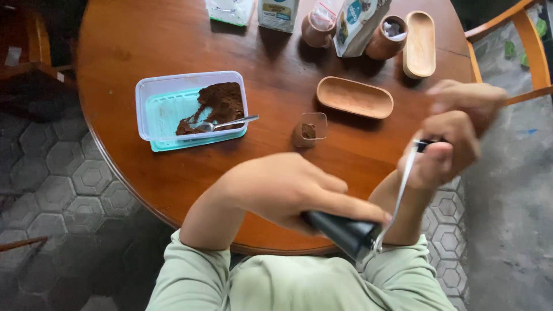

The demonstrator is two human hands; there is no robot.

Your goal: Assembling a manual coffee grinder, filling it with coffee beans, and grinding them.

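Gripping the black grinder [341, 231] tight over the lap with the left hand [282, 187], right hand [452, 152] clenched on its crank [403, 190], this person risks slipping, since nothing braces it against the table [173, 178].

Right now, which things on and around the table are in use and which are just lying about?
In use:
left hand gripping the black cylindrical hand grinder
right hand on the grinder's slim metal crank arm

Lying about:
clear plastic box of brown grounds with a metal spoon
small clear cup
two oval wooden trays
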